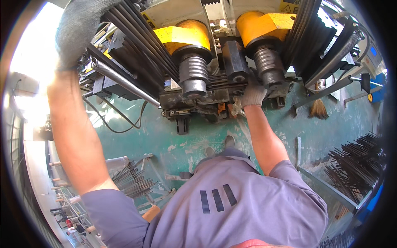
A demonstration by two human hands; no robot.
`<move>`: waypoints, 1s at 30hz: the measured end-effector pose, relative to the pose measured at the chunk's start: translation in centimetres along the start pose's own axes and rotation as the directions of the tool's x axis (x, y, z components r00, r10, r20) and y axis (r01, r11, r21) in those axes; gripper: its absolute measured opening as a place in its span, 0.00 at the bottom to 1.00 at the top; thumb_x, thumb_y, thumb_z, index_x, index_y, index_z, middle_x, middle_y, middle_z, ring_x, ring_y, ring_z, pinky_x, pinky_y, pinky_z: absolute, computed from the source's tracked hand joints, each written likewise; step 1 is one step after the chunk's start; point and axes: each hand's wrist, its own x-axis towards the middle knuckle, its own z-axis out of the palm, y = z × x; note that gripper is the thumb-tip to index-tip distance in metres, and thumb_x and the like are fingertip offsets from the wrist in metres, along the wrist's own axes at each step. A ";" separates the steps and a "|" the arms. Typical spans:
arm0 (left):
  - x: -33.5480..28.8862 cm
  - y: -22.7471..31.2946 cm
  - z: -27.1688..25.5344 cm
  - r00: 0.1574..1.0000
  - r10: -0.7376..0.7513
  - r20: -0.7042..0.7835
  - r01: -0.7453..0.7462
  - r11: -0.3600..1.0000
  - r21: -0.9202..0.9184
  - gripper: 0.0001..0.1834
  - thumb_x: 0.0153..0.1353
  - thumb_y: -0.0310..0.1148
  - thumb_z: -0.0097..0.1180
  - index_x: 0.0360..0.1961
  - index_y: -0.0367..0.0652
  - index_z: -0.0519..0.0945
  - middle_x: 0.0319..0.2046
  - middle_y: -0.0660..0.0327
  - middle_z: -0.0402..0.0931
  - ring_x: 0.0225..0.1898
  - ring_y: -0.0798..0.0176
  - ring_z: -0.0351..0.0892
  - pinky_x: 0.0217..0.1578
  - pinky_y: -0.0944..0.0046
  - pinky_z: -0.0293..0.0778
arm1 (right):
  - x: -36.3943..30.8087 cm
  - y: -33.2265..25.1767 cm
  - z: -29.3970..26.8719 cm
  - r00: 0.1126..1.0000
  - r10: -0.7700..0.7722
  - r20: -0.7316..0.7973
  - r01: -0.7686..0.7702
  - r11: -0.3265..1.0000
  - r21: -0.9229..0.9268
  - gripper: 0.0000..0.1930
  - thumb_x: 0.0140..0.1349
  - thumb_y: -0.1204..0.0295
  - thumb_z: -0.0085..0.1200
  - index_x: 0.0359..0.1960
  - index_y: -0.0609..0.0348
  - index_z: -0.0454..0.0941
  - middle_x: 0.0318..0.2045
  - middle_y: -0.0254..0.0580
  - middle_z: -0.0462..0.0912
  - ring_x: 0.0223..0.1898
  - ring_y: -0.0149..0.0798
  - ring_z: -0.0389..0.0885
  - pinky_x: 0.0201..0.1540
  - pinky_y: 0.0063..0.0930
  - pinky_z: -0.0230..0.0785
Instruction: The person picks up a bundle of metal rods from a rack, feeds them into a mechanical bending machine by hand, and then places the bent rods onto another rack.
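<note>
My left hand [80, 31], in a grey work glove, reaches to the top left edge of the view. It is beside a bundle of dark metal bars [142, 39] that slants into the bending machine; its fingertips are cut off or too unclear to read. My right hand [253, 94], in a pale knitted glove, is at the machine's front between the black hexagonal block [235, 62] and the right ribbed steel roller [269, 66]. Its fingers are hidden in shadow among the parts. A left ribbed roller [193, 74] stands under a yellow housing [186, 35].
Another dark bar bundle [302, 33] slants up at the right. Coil springs [124, 82] and black cables [120, 120] hang at the left side. A broom [318, 108] leans on the right. Stacked rods lie on racks at lower left [132, 180] and right [357, 165].
</note>
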 end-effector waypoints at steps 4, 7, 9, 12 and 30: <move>-0.5 0.7 -0.1 1.000 0.012 -0.002 -0.012 1.000 -0.002 0.12 0.69 0.36 0.63 0.45 0.37 0.84 0.35 0.54 0.86 0.35 0.59 0.87 0.40 0.58 0.83 | -0.1 -0.4 0.0 0.989 0.147 0.018 -0.148 0.986 0.077 0.18 0.72 0.79 0.52 0.60 0.56 0.85 0.58 0.44 0.86 0.58 0.39 0.84 0.61 0.32 0.76; -1.9 1.2 -1.0 0.999 0.054 -0.002 -0.054 0.998 -0.018 0.13 0.69 0.36 0.63 0.46 0.37 0.84 0.35 0.54 0.86 0.35 0.59 0.87 0.40 0.58 0.83 | -0.8 -1.5 -1.3 1.000 0.014 -0.010 -0.016 0.959 -0.284 0.21 0.66 0.81 0.57 0.60 0.53 0.86 0.58 0.47 0.85 0.58 0.43 0.84 0.61 0.33 0.77; -3.5 1.7 -2.2 0.993 0.122 0.006 -0.121 0.992 -0.044 0.13 0.69 0.36 0.63 0.47 0.37 0.84 0.36 0.54 0.86 0.35 0.59 0.87 0.40 0.58 0.83 | -2.1 -2.9 -2.9 0.903 0.426 -0.056 -0.354 0.811 0.465 0.22 0.64 0.80 0.62 0.61 0.58 0.84 0.56 0.47 0.86 0.54 0.44 0.83 0.61 0.38 0.74; -8.9 2.9 -5.4 0.971 0.237 -0.030 -0.239 0.966 -0.102 0.13 0.69 0.36 0.63 0.47 0.37 0.84 0.36 0.54 0.86 0.35 0.59 0.87 0.40 0.58 0.83 | -5.4 -5.8 -5.7 0.878 0.446 -0.174 -0.285 0.778 0.560 0.15 0.67 0.80 0.65 0.55 0.62 0.87 0.55 0.42 0.87 0.49 0.44 0.87 0.53 0.39 0.80; -72.6 19.5 -1.8 -0.291 -0.187 -0.938 0.119 0.966 -0.229 0.11 0.67 0.17 0.59 0.49 0.35 0.79 0.36 0.52 0.85 0.39 0.55 0.89 0.43 0.56 0.86 | -35.2 -18.4 3.4 0.440 -0.253 0.862 -0.170 0.919 0.356 0.18 0.74 0.63 0.65 0.51 0.70 0.85 0.41 0.43 0.88 0.38 0.36 0.84 0.44 0.31 0.79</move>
